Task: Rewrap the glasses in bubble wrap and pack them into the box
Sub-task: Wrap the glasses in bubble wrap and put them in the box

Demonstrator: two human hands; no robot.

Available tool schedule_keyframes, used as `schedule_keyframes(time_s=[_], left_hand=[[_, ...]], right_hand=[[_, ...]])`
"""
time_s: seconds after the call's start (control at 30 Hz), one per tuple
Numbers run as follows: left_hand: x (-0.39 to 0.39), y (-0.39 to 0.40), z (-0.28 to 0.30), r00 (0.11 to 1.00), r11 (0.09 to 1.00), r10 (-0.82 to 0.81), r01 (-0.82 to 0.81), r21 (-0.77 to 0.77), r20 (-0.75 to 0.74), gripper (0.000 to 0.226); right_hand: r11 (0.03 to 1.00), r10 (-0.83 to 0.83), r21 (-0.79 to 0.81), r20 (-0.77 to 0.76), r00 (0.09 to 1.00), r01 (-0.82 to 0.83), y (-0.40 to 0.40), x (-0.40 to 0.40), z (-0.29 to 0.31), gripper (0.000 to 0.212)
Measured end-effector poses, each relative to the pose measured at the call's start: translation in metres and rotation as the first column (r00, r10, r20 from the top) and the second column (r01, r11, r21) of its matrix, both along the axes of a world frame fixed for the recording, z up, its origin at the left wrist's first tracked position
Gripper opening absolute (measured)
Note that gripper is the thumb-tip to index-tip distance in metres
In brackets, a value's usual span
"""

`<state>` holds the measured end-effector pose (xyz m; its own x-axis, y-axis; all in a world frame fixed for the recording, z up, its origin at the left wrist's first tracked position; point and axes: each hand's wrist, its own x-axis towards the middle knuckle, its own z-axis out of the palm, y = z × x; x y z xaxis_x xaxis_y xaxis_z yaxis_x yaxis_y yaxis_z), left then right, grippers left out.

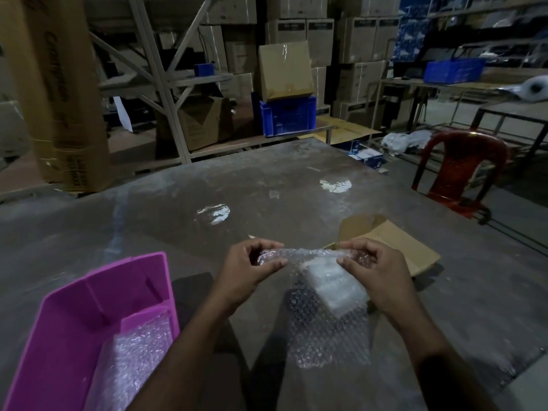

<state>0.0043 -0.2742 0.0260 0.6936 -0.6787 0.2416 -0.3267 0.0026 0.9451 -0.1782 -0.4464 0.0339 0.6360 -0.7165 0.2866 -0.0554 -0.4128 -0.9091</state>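
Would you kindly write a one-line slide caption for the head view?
Both hands, left hand and right hand, roll bubble wrap beside a pink bin and cardboard box.

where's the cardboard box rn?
In the head view, the open cardboard box lies on the table right of centre, just beyond the right hand, with the red chair farther back.

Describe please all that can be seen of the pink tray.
The pink tray looks like smooth plastic, with an open top, raised walls and ribs along the inside. It stands on the grey table, near the person's left forearm. A piece of bubble wrap lies inside. Neither hand touches it.
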Motion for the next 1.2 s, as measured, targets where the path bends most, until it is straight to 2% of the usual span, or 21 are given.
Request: schedule_keyframes(time_s=[0.07,0.17,0.27,0.33,0.4,0.47,0.6,0.67,0.77,0.83,0.9,1.0,1.2], left_hand=[[0.0,0.0,-0.006,1.0,1.0,0.016,-0.016,-0.015,0.007,0.011],[0.002,0.001,-0.011,0.998,0.998,0.047,-0.046,-0.03,0.033,0.022],[0.003,0.001,-0.009,1.0,0.999,0.004,-0.003,-0.039,0.015,0.021],[0.001,0.0,-0.009,0.997,0.998,-0.052,0.049,-0.05,-0.064,0.016],[-0.001,-0.002,-0.012,0.991,0.997,-0.052,0.045,-0.059,-0.126,0.009],[-0.003,-0.004,-0.014,0.988,0.998,-0.024,0.013,-0.069,-0.156,0.014],[-0.004,-0.005,-0.012,0.986,0.997,-0.046,0.036,-0.065,-0.16,0.018],[-0.006,-0.003,-0.008,0.98,0.996,-0.077,0.067,-0.063,-0.183,0.019],[-0.011,0.0,-0.003,0.973,0.996,-0.088,0.087,-0.014,-0.214,0.035],[-0.011,0.002,-0.001,0.964,0.996,-0.089,0.09,-0.01,-0.249,0.031],[-0.01,0.003,-0.002,0.965,0.994,-0.107,0.103,-0.026,-0.241,0.023],[-0.01,0.003,-0.005,0.982,0.997,-0.081,0.082,-0.002,-0.172,0.032],[-0.009,0.003,-0.013,1.0,0.996,-0.001,0.001,0.087,0.007,0.006]], right_hand=[[0.997,-0.03,-0.078,-0.017,0.999,0.028,-0.004,-0.001,-0.001,0.018],[0.996,-0.019,-0.091,-0.046,0.999,0.015,-0.008,-0.003,-0.003,0.018],[0.998,0.068,0.008,-0.012,0.998,-0.068,-0.01,-0.005,-0.001,0.016],[0.989,0.113,0.09,0.03,0.993,-0.115,-0.01,-0.003,-0.002,0.015],[0.976,0.118,0.172,0.076,0.99,-0.13,-0.007,0.0,-0.006,0.013],[0.963,0.11,0.236,0.103,0.989,-0.132,-0.005,0.001,-0.011,0.009],[0.969,0.132,0.195,0.115,0.985,-0.153,-0.007,0.002,-0.016,0.024],[0.951,0.15,0.251,0.141,0.979,-0.182,-0.008,0.001,-0.016,0.025],[0.916,0.16,0.348,0.146,0.976,-0.202,-0.008,-0.001,-0.016,0.023],[0.897,0.177,0.38,0.16,0.971,-0.226,-0.01,-0.004,-0.016,0.018],[0.89,0.222,0.371,0.157,0.962,-0.266,-0.01,-0.007,-0.016,0.019],[0.931,0.243,0.261,0.076,0.967,-0.254,-0.012,-0.009,-0.018,0.034],[0.987,0.137,-0.063,-0.115,0.984,-0.145,-0.011,-0.006,-0.023,0.006]])
